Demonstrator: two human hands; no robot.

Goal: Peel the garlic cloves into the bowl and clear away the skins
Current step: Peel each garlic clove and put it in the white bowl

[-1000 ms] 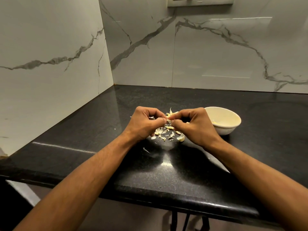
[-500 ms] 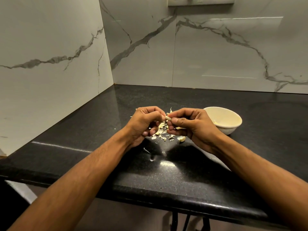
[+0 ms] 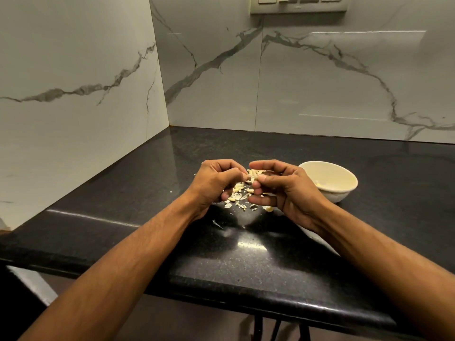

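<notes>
No readable text, label, brand or number anywhere — not on the bowl [image 3: 328,179], nor elsewhere.

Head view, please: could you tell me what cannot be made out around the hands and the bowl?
- Garlic clove: in the head view, mostly covered by the fingers of the left hand and right hand; how much is peeled is unclear.
- Bowl: contents too small to count; its near-left side is hidden by the right hand.
- Skins: some lie under the hands; cloves and skins are too small to tell apart.
- Socket plate: cut off by the top edge.
</notes>
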